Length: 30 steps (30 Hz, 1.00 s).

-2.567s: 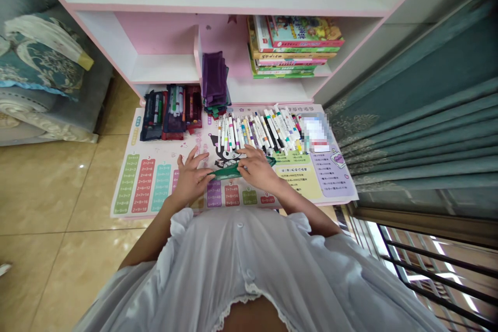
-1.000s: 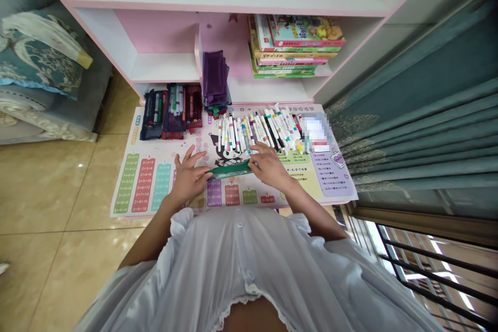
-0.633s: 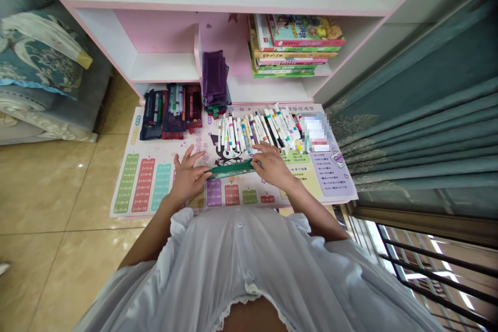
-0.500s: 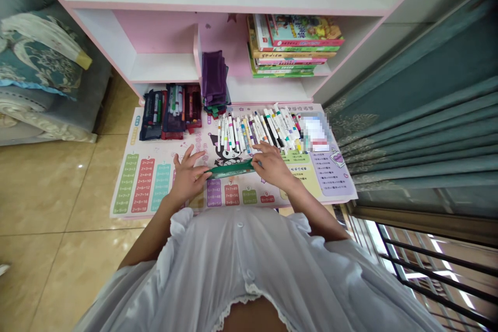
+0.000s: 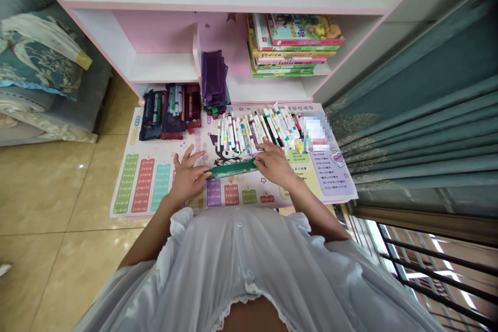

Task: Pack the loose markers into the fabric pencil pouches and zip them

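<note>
Hands [image 5: 189,172]: 2 | pinched green pouch [image 5: 232,168]: 1 | marker row [image 5: 259,131]: 1

Stacked books [image 5: 295,46], teal curtain [image 5: 412,114]

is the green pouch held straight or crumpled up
Straight: the green pouch stretches in a line from left hand to right hand.

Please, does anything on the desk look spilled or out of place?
Nothing looks spilled. Only the slim, mostly white markers look somewhat untidy: they lie loose at uneven angles, beyond the long green translucent pouch.
</note>
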Each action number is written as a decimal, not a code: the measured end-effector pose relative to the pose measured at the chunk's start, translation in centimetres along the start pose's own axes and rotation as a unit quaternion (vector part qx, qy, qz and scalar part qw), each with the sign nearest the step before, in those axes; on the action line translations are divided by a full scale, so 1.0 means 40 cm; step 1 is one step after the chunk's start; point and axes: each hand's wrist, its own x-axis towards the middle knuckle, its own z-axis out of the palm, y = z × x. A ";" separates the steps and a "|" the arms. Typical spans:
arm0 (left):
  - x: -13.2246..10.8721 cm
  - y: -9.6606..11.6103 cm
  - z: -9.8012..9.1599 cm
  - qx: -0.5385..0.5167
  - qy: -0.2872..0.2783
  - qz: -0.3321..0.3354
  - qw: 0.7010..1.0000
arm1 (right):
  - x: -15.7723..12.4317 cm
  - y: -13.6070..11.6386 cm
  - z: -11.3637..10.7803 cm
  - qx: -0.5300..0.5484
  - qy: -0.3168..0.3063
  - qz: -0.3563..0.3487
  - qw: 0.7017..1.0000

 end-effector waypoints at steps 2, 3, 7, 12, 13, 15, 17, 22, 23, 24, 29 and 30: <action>0.000 0.000 -0.001 0.001 0.001 0.002 1.000 | -0.002 0.001 -0.005 0.001 -0.001 0.008 1.000; 0.000 0.000 0.000 0.002 0.002 0.002 1.000 | -0.003 0.002 -0.007 0.002 -0.001 0.012 1.000; -0.001 -0.004 0.001 0.003 0.003 0.000 1.000 | -0.007 0.005 -0.018 0.005 -0.014 0.026 1.000; -0.001 -0.006 0.002 0.002 0.004 0.002 1.000 | -0.007 0.009 -0.023 0.005 -0.014 0.029 0.999; -0.001 -0.006 0.002 0.002 0.005 0.002 1.000 | -0.007 0.011 -0.023 0.004 -0.008 0.028 1.000; -0.002 -0.006 0.002 0.002 0.004 0.000 1.000 | -0.007 0.015 -0.023 0.002 -0.002 0.028 1.000; -0.004 -0.006 0.002 0.004 0.002 -0.003 1.000 | -0.008 0.019 -0.023 0.000 0.001 0.028 1.000; -0.004 -0.007 0.002 0.008 -0.002 -0.009 1.000 | -0.011 0.029 -0.022 0.001 0.008 0.031 0.999; -0.004 -0.007 0.002 0.007 -0.003 -0.010 1.000 | -0.012 0.032 -0.021 0.002 0.011 0.032 0.999; -0.003 -0.007 0.002 0.006 -0.004 -0.010 1.000 | -0.012 0.035 -0.021 0.002 0.014 0.034 0.999; -0.002 -0.007 0.001 0.002 0.004 -0.008 1.000 | -0.015 0.048 -0.024 0.005 0.018 0.046 0.999; -0.002 -0.007 0.001 0.002 0.004 -0.007 1.000 | -0.015 0.049 -0.026 0.004 0.016 0.047 0.999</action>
